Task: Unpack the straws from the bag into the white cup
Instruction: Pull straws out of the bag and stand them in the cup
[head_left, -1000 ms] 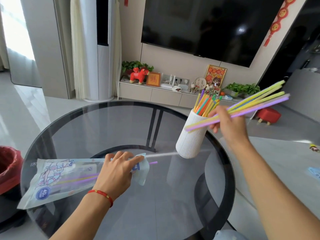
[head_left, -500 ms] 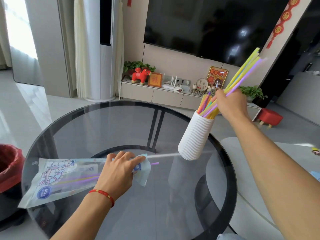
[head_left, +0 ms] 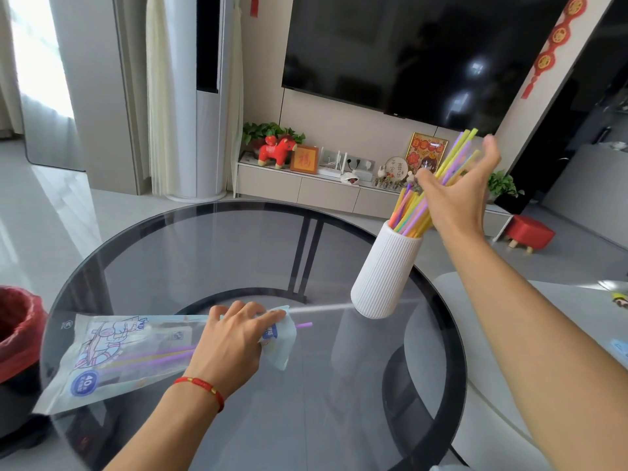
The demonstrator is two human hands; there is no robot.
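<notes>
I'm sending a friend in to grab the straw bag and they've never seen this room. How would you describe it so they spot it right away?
Look at the round dark glass table in front of the TV. The bag lies flat near its left edge, under the left hand. It is the only clear plastic packet there, printed with a blue cartoon and a round blue label, purple straws showing inside, unlike the upright ribbed white cup.
</notes>
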